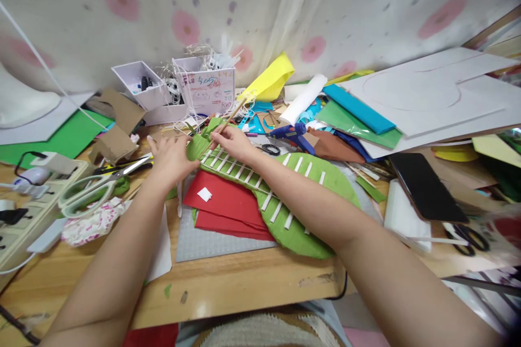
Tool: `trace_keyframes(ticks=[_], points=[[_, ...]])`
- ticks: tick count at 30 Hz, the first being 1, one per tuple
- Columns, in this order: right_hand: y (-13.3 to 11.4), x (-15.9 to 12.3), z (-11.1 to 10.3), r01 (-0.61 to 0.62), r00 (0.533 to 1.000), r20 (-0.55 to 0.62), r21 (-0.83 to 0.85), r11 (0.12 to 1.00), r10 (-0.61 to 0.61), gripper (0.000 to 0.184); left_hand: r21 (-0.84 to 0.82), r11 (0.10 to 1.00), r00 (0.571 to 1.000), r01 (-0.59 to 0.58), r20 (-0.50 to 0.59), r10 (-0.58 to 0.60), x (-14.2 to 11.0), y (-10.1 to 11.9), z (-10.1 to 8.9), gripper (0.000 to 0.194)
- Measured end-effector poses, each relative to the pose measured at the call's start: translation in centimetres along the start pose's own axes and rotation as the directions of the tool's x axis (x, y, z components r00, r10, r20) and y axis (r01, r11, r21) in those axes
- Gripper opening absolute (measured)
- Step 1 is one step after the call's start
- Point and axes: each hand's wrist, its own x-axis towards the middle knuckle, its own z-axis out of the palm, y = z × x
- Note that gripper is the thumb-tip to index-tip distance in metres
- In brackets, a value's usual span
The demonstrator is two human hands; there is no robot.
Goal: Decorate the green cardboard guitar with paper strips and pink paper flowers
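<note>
Leaning over the crowded table [228,284], two bare arms enter the head view from the lower left and the lower right of the frame. The right hand [231,145], near the centre, is grasping a thin stick [236,110] between its fingers; the stick is tilted, with its upper end towards the top right. The left hand [173,158], just left of centre, has its fingers spread and its thumb beside the narrow end of a green guitar-shaped piece [298,241]; I cannot tell if it pinches this end.

The green piece lies across the middle of the frame, its narrow part below the right hand and its wide part at the lower right of centre, partly covered by the right forearm. White strips [264,201] cross its surface in a row. Red sheets [228,206] lie partly under it, on a grey mat [215,246]. Scissors [87,195] are at the left of the frame, a blue glue gun [295,134] is above the wide part, and a black phone [427,187] is at the right.
</note>
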Motion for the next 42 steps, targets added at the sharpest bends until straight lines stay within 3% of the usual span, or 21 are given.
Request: trace_keyframes(ticks=[7, 12, 23, 32, 37, 42], points=[[0.0, 0.0, 0.2, -0.005, 1.0, -0.005, 0.055, 0.998, 0.006, 0.015, -0.005, 0.995, 0.995, 0.102, 0.001, -0.102, -0.3, 0.8, 0.0, 0.071], [-0.9, -0.5, 0.0, 0.024, 0.992, -0.124, 0.063, 0.998, -0.016, 0.016, -0.05, 0.991, 0.993, 0.12, 0.008, -0.12, -0.2, 1.0, 0.4, 0.067], [-1.0, -1.0, 0.2, 0.029, 0.999, -0.024, -0.114, 0.993, -0.032, 0.02, -0.1, 0.99, 0.994, 0.097, -0.038, -0.101, 0.2, 0.3, 0.4, 0.067], [-0.3, -0.6, 0.3, -0.003, 0.999, -0.05, -0.101, 0.995, -0.002, 0.018, -0.115, 0.989, 0.989, 0.092, -0.103, -0.104, 0.1, 0.5, 1.0, 0.067], [-0.3, -0.7, 0.3, -0.021, 0.998, -0.057, -0.089, 0.996, 0.015, 0.017, -0.133, 0.985, 0.99, 0.108, -0.077, -0.119, 0.4, 0.3, 1.3, 0.068], [-0.9, -0.7, 0.2, -0.024, 0.996, -0.089, 0.049, 0.999, 0.028, 0.014, -0.167, 0.981, 0.991, 0.099, -0.07, -0.112, 0.5, -0.1, 1.1, 0.064]])
